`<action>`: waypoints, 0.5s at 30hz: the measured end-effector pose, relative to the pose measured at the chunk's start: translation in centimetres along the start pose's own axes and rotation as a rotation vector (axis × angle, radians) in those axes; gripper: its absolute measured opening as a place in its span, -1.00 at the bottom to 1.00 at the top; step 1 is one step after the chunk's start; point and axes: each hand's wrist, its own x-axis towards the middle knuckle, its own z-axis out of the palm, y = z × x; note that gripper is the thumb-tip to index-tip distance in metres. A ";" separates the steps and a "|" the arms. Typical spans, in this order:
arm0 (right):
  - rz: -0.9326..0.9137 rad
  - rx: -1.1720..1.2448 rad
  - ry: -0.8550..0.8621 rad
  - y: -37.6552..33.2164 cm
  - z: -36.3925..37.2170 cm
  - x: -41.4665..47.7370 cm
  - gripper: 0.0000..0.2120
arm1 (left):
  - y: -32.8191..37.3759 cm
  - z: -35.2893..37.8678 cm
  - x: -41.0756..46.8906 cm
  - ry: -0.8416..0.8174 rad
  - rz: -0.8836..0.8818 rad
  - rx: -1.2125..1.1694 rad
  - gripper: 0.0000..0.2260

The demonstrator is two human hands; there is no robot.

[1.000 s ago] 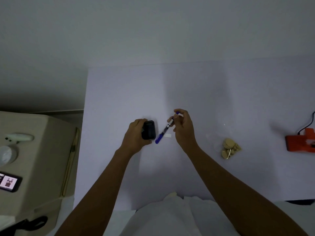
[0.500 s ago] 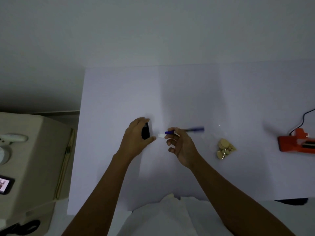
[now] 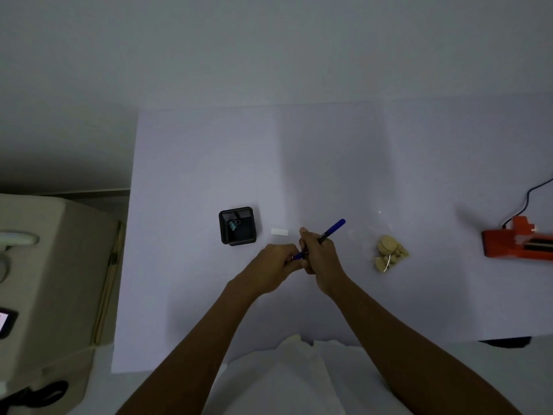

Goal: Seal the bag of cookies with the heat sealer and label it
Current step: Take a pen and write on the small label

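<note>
A clear bag of round tan cookies [image 3: 389, 253] lies on the white table [image 3: 329, 163], right of my hands. A small white label [image 3: 279, 231] lies flat between the black holder and my hands. My right hand [image 3: 321, 256] grips a blue pen [image 3: 333, 228] by its barrel, its far end pointing up and right. My left hand [image 3: 273, 266] pinches the pen's near end, which looks like its cap. The orange heat sealer [image 3: 517, 242] sits at the far right, its black cable running off behind it.
A black mesh holder [image 3: 238, 225] with a teal binder clip inside stands left of the label. A beige unit [image 3: 51, 265] stands left of the table, with a phone [image 3: 6, 322] and wooden sticks [image 3: 109, 280] on it. White cloth [image 3: 281, 378] covers my lap.
My left hand let go of the black holder, which now stands on the table, and moved right to the pen. My right hand turned the pen and both hands now hold it together.
</note>
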 end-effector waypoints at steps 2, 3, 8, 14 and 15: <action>-0.010 -0.027 0.018 -0.1 -0.2 0.3 -0.59 | 0.0 0.6 0.0 -0.015 0.021 0.012 -0.76; -0.005 -0.036 0.022 -0.2 -0.2 0.4 -0.59 | -0.1 0.8 0.1 -0.009 0.020 0.016 -0.74; 0.059 0.029 0.047 -0.7 -0.8 1.5 -0.59 | 0.6 0.7 -0.1 -0.073 -0.056 -0.159 -0.69; 0.081 0.210 0.212 -1.5 -0.5 2.9 -0.61 | 2.4 -0.3 0.5 -0.190 -0.236 -0.656 -0.62; 0.107 0.315 0.278 -1.9 -1.2 3.5 -0.62 | 2.2 -0.3 0.2 -0.230 -0.260 -0.746 -0.63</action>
